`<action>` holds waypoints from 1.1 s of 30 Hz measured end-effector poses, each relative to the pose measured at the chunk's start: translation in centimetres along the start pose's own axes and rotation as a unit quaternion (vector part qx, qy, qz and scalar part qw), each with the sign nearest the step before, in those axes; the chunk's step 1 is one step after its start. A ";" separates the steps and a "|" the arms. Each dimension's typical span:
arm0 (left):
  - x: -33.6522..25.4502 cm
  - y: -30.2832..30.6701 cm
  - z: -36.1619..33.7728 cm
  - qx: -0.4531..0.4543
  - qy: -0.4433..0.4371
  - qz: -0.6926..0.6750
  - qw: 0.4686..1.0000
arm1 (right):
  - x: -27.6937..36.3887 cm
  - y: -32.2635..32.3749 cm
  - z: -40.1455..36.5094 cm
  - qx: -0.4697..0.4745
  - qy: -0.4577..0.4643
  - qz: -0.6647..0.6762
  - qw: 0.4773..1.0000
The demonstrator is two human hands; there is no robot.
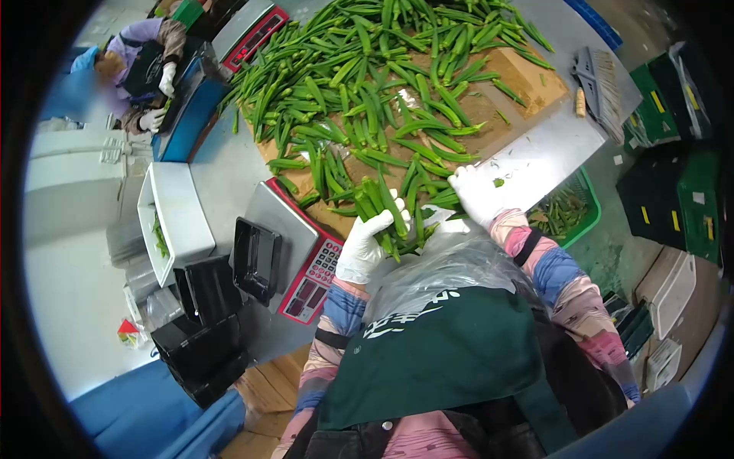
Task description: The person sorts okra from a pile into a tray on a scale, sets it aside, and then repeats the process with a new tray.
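Note:
My left hand [362,246], in a white glove, is closed around a small bunch of okra [381,208] in front of my apron. The pods point away from me and their lower ends stick out below the fingers. My right hand [478,197], also gloved, is at the near edge of the okra pile [359,84], with its fingers curled in; whatever they hold, if anything, is hidden. Loose pods lie between the two hands. The pile spreads over a flattened cardboard sheet [527,96] on the metal table [566,157].
Left of me, a black tray [257,260] sits on a red scale [313,287]. Beyond are a white bin [180,218], stacked black trays [202,344] and a co-worker [141,65]. On the right are a brush [598,88], a green basket [590,206] with okra pieces and dark crates [665,206].

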State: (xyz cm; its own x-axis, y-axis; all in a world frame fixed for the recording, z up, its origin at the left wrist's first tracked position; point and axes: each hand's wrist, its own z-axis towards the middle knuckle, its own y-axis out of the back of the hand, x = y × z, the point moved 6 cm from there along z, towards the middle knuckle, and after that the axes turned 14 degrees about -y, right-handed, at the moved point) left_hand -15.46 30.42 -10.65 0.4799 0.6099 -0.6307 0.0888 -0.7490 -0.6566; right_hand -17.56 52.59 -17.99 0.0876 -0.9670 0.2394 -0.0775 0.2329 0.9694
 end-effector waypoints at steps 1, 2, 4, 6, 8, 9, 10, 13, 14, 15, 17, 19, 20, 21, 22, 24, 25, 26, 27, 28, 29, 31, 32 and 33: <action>0.0 0.2 -0.4 -0.002 -0.001 -0.005 1.000 | -0.1 0.4 0.3 0.010 0.008 -0.012 1.000; 0.1 0.4 -0.5 -0.001 -0.002 -0.010 1.000 | -0.5 1.2 0.3 -0.004 0.003 -0.024 1.000; 0.2 0.7 -1.0 0.016 0.004 -0.032 0.999 | -1.4 3.2 0.6 0.027 -0.013 0.011 0.999; -0.3 0.6 -1.5 0.015 -0.002 -0.019 1.000 | -2.5 5.6 0.4 0.115 -0.080 0.113 0.984; -0.8 -0.2 -2.1 0.017 -0.007 -0.008 1.000 | -3.7 6.4 -0.5 0.198 -0.172 0.245 0.933; -1.2 -0.8 -2.4 0.018 -0.010 -0.002 1.000 | -3.7 6.1 -0.9 0.234 -0.186 0.357 0.885; -1.3 -1.1 -2.5 0.019 -0.013 0.004 1.000 | -3.6 5.7 -1.5 0.266 -0.198 0.463 0.822; -0.7 -1.3 -2.2 0.052 0.002 0.008 0.999 | -0.3 5.9 -3.4 0.341 -0.215 0.698 0.591; -0.9 -1.9 -2.6 0.065 0.006 0.012 0.998 | 1.2 5.8 -3.8 0.357 -0.215 0.726 0.548; -1.0 -2.6 -2.9 0.076 0.003 -0.005 0.997 | 2.8 5.8 -3.9 0.373 -0.214 0.750 0.502; -0.9 -3.6 -3.4 0.097 -0.005 -0.038 0.995 | 6.1 6.9 -3.6 0.388 -0.180 0.756 0.496; -0.3 -2.7 -3.1 0.100 -0.056 0.012 0.993 | 7.7 5.1 -3.5 0.362 -0.190 0.723 0.557; 0.5 -1.7 -2.7 0.094 -0.094 0.064 0.989 | 8.8 5.0 -3.4 0.331 -0.189 0.715 0.586; 0.8 -1.2 -2.5 0.087 -0.133 0.115 0.981 | 10.0 4.8 -3.4 0.328 -0.180 0.689 0.620; -0.1 -2.2 -3.4 0.078 -0.155 0.147 0.974 | 10.7 3.9 -3.6 0.273 -0.159 0.635 0.705; 0.1 -1.1 -3.7 0.041 -0.139 0.087 0.986 | 13.3 8.1 -3.7 0.270 -0.142 0.407 0.861; 0.0 -0.5 -3.9 0.023 -0.131 0.057 0.989 | 14.6 8.3 -3.9 0.245 -0.116 0.381 0.884; -0.5 -0.5 -4.5 0.011 -0.134 0.030 0.990 | 15.7 8.2 -4.6 0.219 -0.090 0.355 0.905; -1.1 -0.2 -4.7 0.024 -0.132 0.024 0.991 | 16.7 8.2 -4.9 0.192 -0.065 0.328 0.923; -1.8 0.3 -5.0 0.036 -0.130 0.018 0.991 | 17.2 8.0 -5.0 0.208 -0.050 0.358 0.909; -2.5 0.7 -5.4 0.048 -0.128 0.011 0.990 | 17.7 8.3 -5.1 0.206 -0.029 0.355 0.912; -3.9 0.1 -6.4 0.053 -0.114 -0.077 0.989 | 18.6 10.1 -5.4 0.200 0.013 0.346 0.917; -4.3 0.4 -6.8 0.061 -0.101 -0.102 0.988 | 19.2 11.7 -5.6 0.190 0.035 0.369 0.909; -4.7 0.6 -7.1 0.069 -0.089 -0.126 0.986 | 19.3 11.8 -5.5 0.204 0.037 0.382 0.901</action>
State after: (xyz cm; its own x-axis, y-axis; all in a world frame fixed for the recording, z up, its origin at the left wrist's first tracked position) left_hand -11.47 25.26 -5.17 0.2963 0.8173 -0.4941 0.0606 -0.5324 -0.8443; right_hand -11.28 37.24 -1.60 -0.0813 -0.5273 0.8458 -0.5008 0.7553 0.4228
